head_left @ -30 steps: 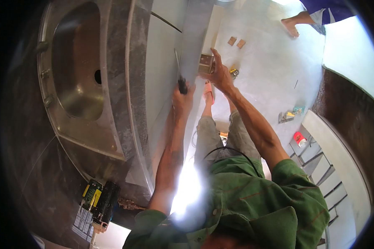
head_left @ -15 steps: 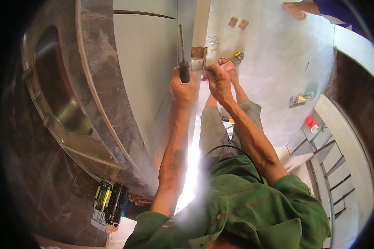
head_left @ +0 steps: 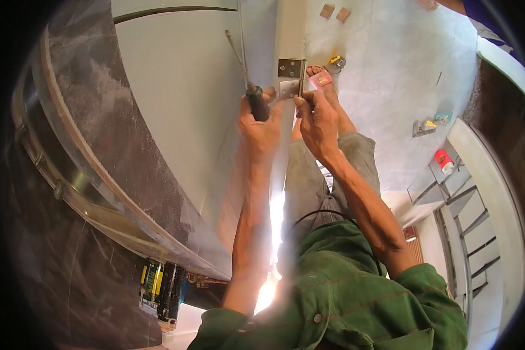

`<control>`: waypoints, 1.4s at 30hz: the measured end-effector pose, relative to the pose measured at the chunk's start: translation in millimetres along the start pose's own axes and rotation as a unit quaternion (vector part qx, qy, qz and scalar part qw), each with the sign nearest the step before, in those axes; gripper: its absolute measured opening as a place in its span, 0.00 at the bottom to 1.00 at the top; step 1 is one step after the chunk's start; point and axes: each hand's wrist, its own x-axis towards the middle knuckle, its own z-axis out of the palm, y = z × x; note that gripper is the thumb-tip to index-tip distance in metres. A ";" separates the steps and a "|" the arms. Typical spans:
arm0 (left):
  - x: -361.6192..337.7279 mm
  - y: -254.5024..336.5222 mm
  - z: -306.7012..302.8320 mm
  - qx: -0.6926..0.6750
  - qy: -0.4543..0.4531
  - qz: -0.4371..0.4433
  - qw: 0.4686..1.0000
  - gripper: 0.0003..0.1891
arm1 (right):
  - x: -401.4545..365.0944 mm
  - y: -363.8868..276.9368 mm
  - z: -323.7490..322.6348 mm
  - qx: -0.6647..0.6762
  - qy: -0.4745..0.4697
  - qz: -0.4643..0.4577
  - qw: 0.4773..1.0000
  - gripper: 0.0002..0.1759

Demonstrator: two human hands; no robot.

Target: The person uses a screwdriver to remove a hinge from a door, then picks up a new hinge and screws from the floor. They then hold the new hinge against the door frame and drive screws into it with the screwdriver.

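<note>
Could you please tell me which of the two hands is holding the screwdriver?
The left hand grips the black-handled screwdriver. The right hand holds no tool; its fingers hold the metal hinge instead.

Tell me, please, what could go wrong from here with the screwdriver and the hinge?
The screwdriver in the left hand points away from the hinge; swung back, its tip might jab the right hand pinching the leaf. Unfixed, the hinge could drop onto the sandalled foot seen beside it.

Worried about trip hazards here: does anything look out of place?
Yes. Loose bits litter the floor: two small blocks, a yellow item by the foot, a red container. The hinge looks straight.
</note>
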 end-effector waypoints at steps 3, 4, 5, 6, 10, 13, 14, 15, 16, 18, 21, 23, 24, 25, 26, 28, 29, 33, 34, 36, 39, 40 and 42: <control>-3.6 8.7 -1.2 -0.019 -0.047 -0.032 0.998 0.12 | -1.7 -7.9 -7.7 0.032 -0.003 0.044 0.999 0.06; -3.2 7.5 -1.4 -0.015 -0.054 -0.028 0.998 0.12 | -1.9 -4.3 -7.4 0.033 -0.005 0.041 0.999 0.06; -3.3 5.7 -0.1 -0.012 -0.061 -0.025 0.998 0.12 | -1.6 0.8 -8.4 0.032 -0.007 0.038 0.999 0.07; -4.2 4.7 2.1 -0.009 -0.070 -0.022 0.997 0.13 | -1.7 3.7 -10.4 0.031 -0.008 0.036 0.999 0.08; -3.6 9.5 3.5 -0.036 -0.071 -0.072 0.994 0.13 | 1.4 6.9 -14.1 0.068 -0.046 0.053 0.995 0.09; -2.4 8.9 4.9 -0.017 -0.068 -0.058 0.996 0.12 | 3.5 10.3 -15.6 0.097 -0.073 0.066 0.990 0.09; -1.8 6.9 5.8 -0.020 -0.067 -0.048 0.996 0.12 | 3.8 10.8 -17.6 0.090 -0.084 0.069 0.990 0.09; -2.6 6.4 6.8 -0.026 -0.067 -0.037 0.997 0.12 | 4.3 11.9 -20.3 0.080 -0.094 0.070 0.990 0.09; -4.3 7.6 8.3 -0.027 -0.064 -0.050 0.996 0.12 | 5.2 14.4 -23.2 0.074 -0.104 0.064 0.990 0.10; -6.9 10.3 11.6 -0.030 -0.056 -0.073 0.995 0.12 | 5.6 17.7 -28.6 0.100 -0.124 0.098 0.982 0.10; -12.1 12.9 15.7 0.014 -0.059 -0.042 0.997 0.13 | 3.7 27.1 -30.5 0.178 -0.130 0.129 0.967 0.10; -15.5 14.9 21.1 -0.003 -0.061 -0.053 0.997 0.13 | 3.8 33.9 -34.1 0.211 -0.132 0.138 0.959 0.10; -18.2 15.9 20.5 -0.010 -0.061 -0.061 0.996 0.14 | 5.3 31.2 -36.8 0.212 -0.138 0.142 0.957 0.10; -19.2 15.6 19.2 0.002 -0.062 -0.057 0.996 0.14 | 6.3 29.5 -38.0 0.213 -0.143 0.145 0.956 0.10; -18.1 14.1 19.4 0.011 -0.064 -0.049 0.997 0.14 | 6.6 30.8 -37.7 0.211 -0.146 0.140 0.956 0.10; -16.2 15.0 22.0 0.030 -0.067 -0.046 0.996 0.15 | 6.5 35.5 -38.9 0.204 -0.150 0.130 0.958 0.11; -16.9 16.4 22.3 0.041 -0.067 -0.051 0.996 0.15 | 7.3 36.7 -38.9 0.216 -0.154 0.125 0.956 0.11; -20.1 22.1 24.6 0.022 -0.067 -0.084 0.994 0.17 | 10.1 49.6 -40.3 0.253 -0.184 0.116 0.943 0.12; -22.4 22.0 25.2 0.021 -0.067 -0.085 0.994 0.17 | 10.5 52.2 -41.5 0.261 -0.197 0.114 0.938 0.12; -21.7 21.7 23.9 0.023 -0.068 -0.079 0.994 0.18 | 14.1 51.8 -43.8 0.320 -0.219 0.148 0.910 0.12; -22.9 21.7 23.7 0.062 -0.077 -0.050 0.994 0.22 | 17.2 46.6 -50.3 0.355 -0.236 0.193 0.884 0.12; -22.2 21.3 24.6 0.065 -0.079 -0.044 0.994 0.23 | 19.3 46.2 -51.7 0.357 -0.238 0.203 0.880 0.12; -23.7 21.6 24.6 0.073 -0.082 -0.036 0.993 0.25 | 15.6 46.5 -48.6 0.374 -0.217 0.185 0.883 0.11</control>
